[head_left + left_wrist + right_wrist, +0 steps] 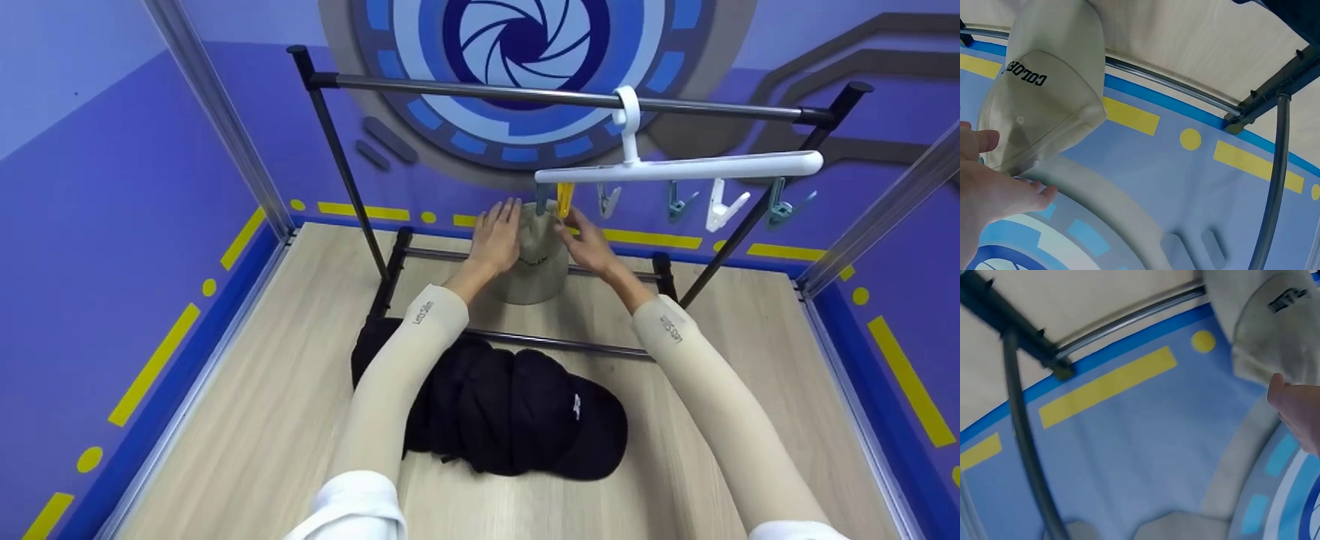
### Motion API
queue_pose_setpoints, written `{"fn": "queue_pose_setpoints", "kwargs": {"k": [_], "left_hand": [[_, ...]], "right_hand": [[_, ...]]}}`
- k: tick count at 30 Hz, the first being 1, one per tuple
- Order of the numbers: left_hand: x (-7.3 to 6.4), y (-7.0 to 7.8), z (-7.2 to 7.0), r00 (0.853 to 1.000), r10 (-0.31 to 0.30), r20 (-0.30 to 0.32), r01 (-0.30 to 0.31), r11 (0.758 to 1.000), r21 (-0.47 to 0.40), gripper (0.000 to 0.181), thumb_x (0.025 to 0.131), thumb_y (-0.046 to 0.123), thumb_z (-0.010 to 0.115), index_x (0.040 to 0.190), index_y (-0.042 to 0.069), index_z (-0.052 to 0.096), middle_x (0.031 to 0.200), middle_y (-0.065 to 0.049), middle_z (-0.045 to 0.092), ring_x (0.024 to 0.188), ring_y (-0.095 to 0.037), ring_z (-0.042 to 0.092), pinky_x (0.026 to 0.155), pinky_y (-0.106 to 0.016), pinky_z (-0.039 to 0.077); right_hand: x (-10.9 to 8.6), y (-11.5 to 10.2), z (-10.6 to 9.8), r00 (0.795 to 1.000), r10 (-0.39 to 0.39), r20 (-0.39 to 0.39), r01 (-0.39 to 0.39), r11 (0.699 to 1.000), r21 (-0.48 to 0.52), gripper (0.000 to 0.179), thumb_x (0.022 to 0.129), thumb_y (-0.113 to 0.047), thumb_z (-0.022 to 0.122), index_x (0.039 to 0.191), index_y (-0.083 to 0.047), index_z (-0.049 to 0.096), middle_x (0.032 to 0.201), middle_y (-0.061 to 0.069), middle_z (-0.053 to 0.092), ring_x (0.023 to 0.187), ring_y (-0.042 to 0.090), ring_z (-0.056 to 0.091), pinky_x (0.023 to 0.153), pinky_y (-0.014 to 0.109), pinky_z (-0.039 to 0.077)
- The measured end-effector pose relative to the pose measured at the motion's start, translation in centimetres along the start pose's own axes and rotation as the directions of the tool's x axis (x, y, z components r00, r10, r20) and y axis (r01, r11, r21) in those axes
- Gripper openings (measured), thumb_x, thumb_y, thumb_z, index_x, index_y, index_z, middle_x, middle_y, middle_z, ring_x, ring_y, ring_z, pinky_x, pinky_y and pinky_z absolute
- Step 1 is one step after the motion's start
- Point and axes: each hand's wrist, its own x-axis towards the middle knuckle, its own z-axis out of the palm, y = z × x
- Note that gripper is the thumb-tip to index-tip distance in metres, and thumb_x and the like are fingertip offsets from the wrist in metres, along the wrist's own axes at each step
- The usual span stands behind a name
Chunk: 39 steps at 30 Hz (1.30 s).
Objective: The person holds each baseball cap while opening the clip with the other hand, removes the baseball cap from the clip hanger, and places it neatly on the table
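Note:
A beige baseball cap (536, 262) with dark lettering hangs below a white clip hanger (690, 166). A yellow clip (565, 199) and a grey-green clip (541, 196) stand at its upper edge. My left hand (496, 236) is at the cap's left side, fingers extended. In the left wrist view its thumb (987, 140) lies by the cap's edge, apart from the fingers. My right hand (589, 244) pinches the cap's upper right edge, just under the yellow clip. Its thumb (1278, 389) shows against the cap in the right wrist view; the other fingers are largely hidden.
The hanger hooks over the top bar (480, 90) of a dark metal rack. More clips, including a white clip (724, 206), dangle to the right. On the wood-look floor (247, 420), a black cap (592, 431) lies against bunched black items, in front of the rack's lower bar (562, 343).

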Motion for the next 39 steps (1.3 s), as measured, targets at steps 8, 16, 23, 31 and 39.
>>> {"fn": "queue_pose_setpoints", "kwargs": {"k": [8, 16, 23, 31, 39], "left_hand": [[0.1, 0.5, -0.3, 0.996, 0.055, -0.076, -0.053, 0.998, 0.03, 0.061, 0.105, 0.021, 0.057, 0.161, 0.016, 0.033, 0.161, -0.005, 0.044, 0.152, -0.025, 0.038, 0.124, -0.046, 0.031], [0.0, 0.9, 0.0, 0.978, -0.004, -0.208, -0.025, 0.99, -0.138, 0.04, 0.103, 0.017, 0.061, 0.143, 0.017, 0.059, 0.134, -0.006, 0.069, 0.124, -0.026, 0.062, 0.106, -0.044, 0.048], [-0.9, 0.1, 0.2, 0.98, 0.011, -0.2, -0.07, 0.955, -0.29, 0.026, 0.102, 0.005, 0.057, 0.125, 0.012, 0.065, 0.109, -0.009, 0.071, 0.098, -0.024, 0.07, 0.08, -0.039, 0.058], [-2.2, -0.8, -0.3, 0.992, 0.043, -0.121, -0.084, 0.929, -0.361, 0.019, 0.103, 0.006, 0.055, 0.118, 0.01, 0.066, 0.107, -0.009, 0.073, 0.095, -0.024, 0.069, 0.08, -0.042, 0.056], [-2.7, -0.6, 0.1, 0.988, 0.036, -0.151, -0.095, 0.911, -0.402, 0.013, 0.102, 0.009, 0.057, 0.111, 0.008, 0.067, 0.101, -0.009, 0.072, 0.091, -0.024, 0.068, 0.079, -0.043, 0.054]], "right_hand": [[0.7, -1.1, 1.8, 0.991, 0.062, -0.116, -0.05, 0.994, 0.102, 0.049, 0.111, -0.027, 0.043, 0.153, -0.003, 0.039, 0.156, 0.022, 0.046, 0.147, 0.037, 0.042, 0.119, 0.054, 0.037], [1.2, -1.1, 2.5, 0.985, 0.08, -0.156, -0.053, 0.984, 0.168, 0.046, 0.109, -0.022, 0.049, 0.15, -0.002, 0.044, 0.148, 0.023, 0.054, 0.134, 0.034, 0.053, 0.112, 0.05, 0.043], [1.7, -1.3, 3.3, 0.985, 0.078, -0.152, -0.037, 0.965, 0.258, 0.041, 0.109, -0.026, 0.047, 0.142, -0.001, 0.05, 0.121, 0.016, 0.059, 0.114, 0.022, 0.053, 0.1, 0.035, 0.042], [1.8, -1.6, 4.5, 0.981, 0.161, -0.111, -0.112, 0.927, 0.357, 0.037, 0.107, -0.043, 0.049, 0.084, -0.014, 0.043, 0.067, -0.009, 0.031, 0.061, 0.007, 0.03, 0.063, 0.024, 0.028], [1.6, -1.9, 4.4, 0.962, 0.27, -0.034, -0.219, 0.844, 0.49, 0.043, 0.106, -0.043, 0.05, 0.135, -0.011, 0.056, 0.122, 0.003, 0.059, 0.121, 0.015, 0.053, 0.107, 0.03, 0.039]]}}
